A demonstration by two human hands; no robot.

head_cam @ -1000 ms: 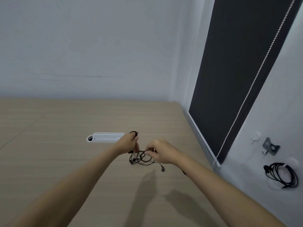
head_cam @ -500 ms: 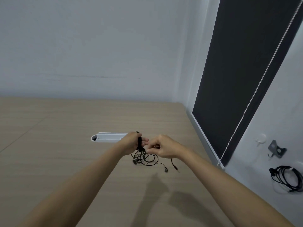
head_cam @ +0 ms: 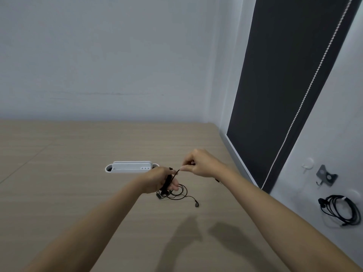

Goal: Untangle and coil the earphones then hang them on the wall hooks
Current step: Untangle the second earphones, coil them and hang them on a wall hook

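Observation:
Black earphones (head_cam: 176, 194) lie partly tangled on the wooden table (head_cam: 68, 173), one earbud trailing to the right. My left hand (head_cam: 161, 179) is closed around a bundle of their cable just above the tangle. Up and to the right of it, my right hand (head_cam: 202, 163) pinches a strand of the same cable, which runs taut between the two hands. On the right wall sit a clear wall hook (head_cam: 307, 166) and a grey metal hook (head_cam: 325, 177). Below them hangs a coiled black cable (head_cam: 341, 211).
A white plastic holder (head_cam: 130, 167) stands on the table just behind my left hand. A dark roller blind (head_cam: 284, 85) with a bead chain (head_cam: 306, 95) covers the window at the right. White walls bound the table at the back and right.
My right hand has lifted up and to the right, drawing a strand of cable taut from my left hand. The view has shifted slightly left.

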